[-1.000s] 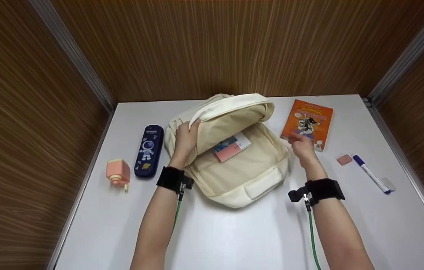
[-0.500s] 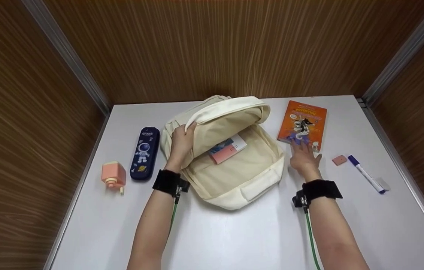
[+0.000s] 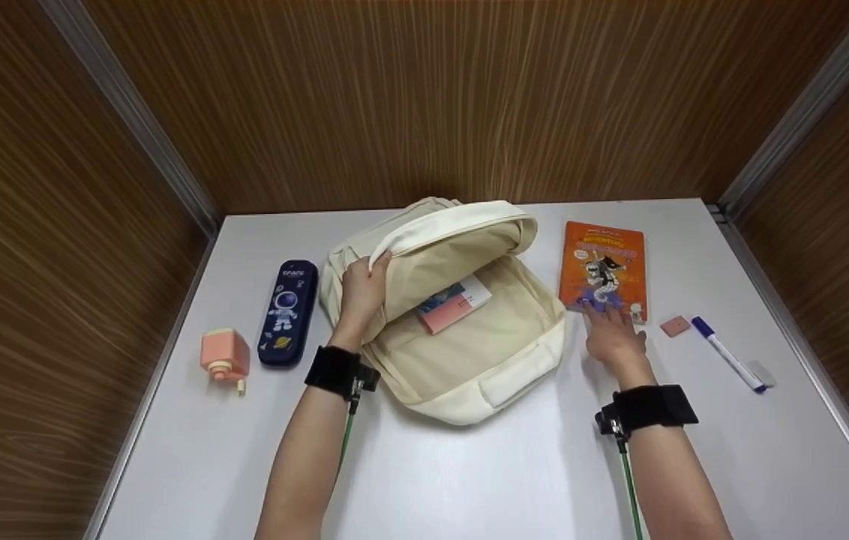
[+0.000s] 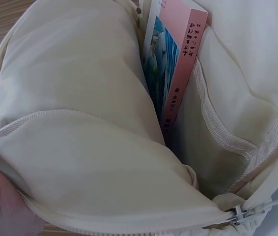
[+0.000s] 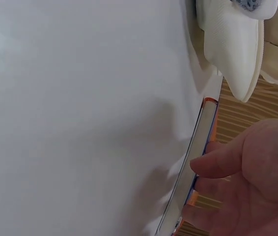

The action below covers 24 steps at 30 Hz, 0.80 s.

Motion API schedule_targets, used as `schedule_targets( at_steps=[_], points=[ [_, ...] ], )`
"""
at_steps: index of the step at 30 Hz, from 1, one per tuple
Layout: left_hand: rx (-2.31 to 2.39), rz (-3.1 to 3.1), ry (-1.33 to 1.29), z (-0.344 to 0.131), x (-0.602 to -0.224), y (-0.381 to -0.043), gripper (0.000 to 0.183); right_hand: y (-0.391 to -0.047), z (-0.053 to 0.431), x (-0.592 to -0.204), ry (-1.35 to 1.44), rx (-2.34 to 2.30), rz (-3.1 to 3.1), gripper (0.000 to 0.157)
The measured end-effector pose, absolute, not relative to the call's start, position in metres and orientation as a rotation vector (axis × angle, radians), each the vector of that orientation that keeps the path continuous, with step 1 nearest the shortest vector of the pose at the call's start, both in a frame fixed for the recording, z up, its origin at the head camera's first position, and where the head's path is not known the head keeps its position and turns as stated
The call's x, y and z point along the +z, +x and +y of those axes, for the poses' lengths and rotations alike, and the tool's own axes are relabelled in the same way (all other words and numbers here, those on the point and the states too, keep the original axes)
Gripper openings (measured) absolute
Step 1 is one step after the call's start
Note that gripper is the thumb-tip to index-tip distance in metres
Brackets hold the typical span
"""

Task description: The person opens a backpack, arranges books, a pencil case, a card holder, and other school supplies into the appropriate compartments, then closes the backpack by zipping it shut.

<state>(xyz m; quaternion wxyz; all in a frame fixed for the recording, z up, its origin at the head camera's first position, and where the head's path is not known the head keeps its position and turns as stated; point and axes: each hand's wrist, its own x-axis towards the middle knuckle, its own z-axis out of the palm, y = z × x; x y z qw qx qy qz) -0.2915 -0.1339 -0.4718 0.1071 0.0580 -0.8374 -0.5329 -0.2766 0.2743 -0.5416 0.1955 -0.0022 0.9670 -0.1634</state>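
A cream backpack (image 3: 462, 375) lies unzipped in the middle of the table. My left hand (image 3: 363, 296) grips the edge of its raised front flap, holding it up. Inside sits a pink, white and blue book (image 3: 454, 304); the left wrist view shows its pink spine (image 4: 180, 73) between the fabric layers. To the right of the bag lies an orange comic-style book (image 3: 603, 266), flat on the table. My right hand (image 3: 616, 341) rests its extended fingers on the near end of that cover. In the right wrist view, the thumb is by the book's page edge (image 5: 193, 152).
Left of the bag are a dark blue astronaut pencil case (image 3: 288, 313) and a pink cube-shaped object with a small crank (image 3: 226, 354), possibly a pencil sharpener. A small pink square (image 3: 675, 325) and a white marker with blue cap (image 3: 728, 354) lie right. Wood-grain panels (image 3: 424, 97) enclose the table.
My right hand has opened from a loose curl and come down on the orange book. The book has slid toward me and turned slightly. My left hand keeps its grip on the flap.
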Motion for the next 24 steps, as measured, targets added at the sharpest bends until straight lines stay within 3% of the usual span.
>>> schedule_targets(
  at_steps=[24],
  points=[
    [-1.562, -2.455, 0.205, -0.133, -0.475, -0.293, 0.037, -0.213, 0.279, -0.508, -0.188, -0.368, 2.626, 0.055]
  ],
)
